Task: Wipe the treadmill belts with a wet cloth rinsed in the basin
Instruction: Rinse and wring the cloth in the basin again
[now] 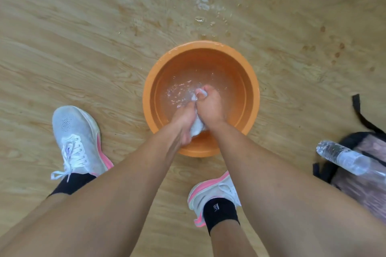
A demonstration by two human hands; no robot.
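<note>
Rinse stage: left hand (183, 120) and right hand (211, 108) are in the orange basin (147, 98), fingers curled tight round the white cloth (197, 127) just above the water. No treadmill in view, so I'd judge wiping not yet started. Wood-look floor (73, 37), water splashes (201, 4) beyond the basin, bottle (342, 157) on a bag (363, 185) at right.
</note>
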